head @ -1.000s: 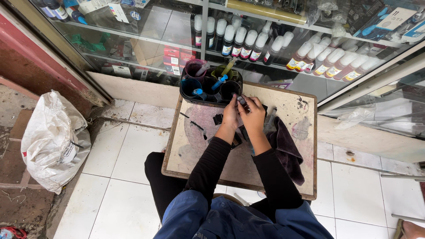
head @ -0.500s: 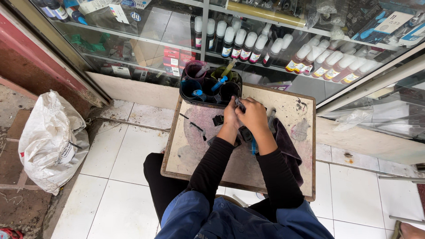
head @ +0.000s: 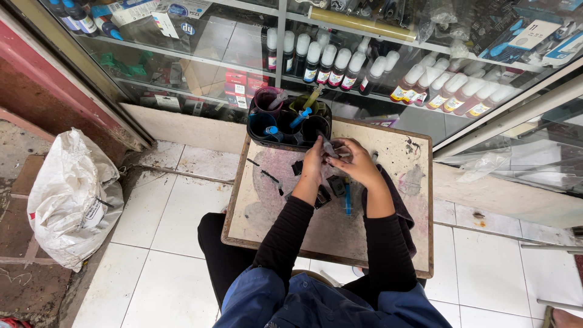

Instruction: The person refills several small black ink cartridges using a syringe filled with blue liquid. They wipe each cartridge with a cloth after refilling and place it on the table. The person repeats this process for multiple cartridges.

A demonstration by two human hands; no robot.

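Fingertips of both hands meet over the upper middle of the board, pinched around a small dark cartridge point(head: 328, 147) that sits between them. Her left hand point(head: 313, 163) curls in from about seven o'clock of it, fingers bent close on its near side; the right hand point(head: 354, 163) comes in from four o'clock, thumb and forefinger closed over its top edge. How firmly either one grips I cannot tell from where I stand, since the knuckles hide most of the piece.

Just below the hands, at six o'clock, more small black cartridges point(head: 334, 185) lie loose on the stained wooden board point(head: 267, 212), and a blue syringe point(head: 347, 203) lies beside them, pointing toward the person. A dark cloth point(head: 402, 209) lies under the right forearm, spilling toward four o'clock. The board rests across the seated person's lap, blotched pink and grey with ink.

At twelve o'clock, touching the board's far edge, stands a black tray of ink pots point(head: 288, 121) with syringes poking up out of it. Beyond that, a glass display case point(head: 200, 48) holds a row of white-capped ink bottles point(head: 340, 61). Well apart at nine o'clock, a white sack point(head: 70, 197) slumps on the floor where the tiles end.
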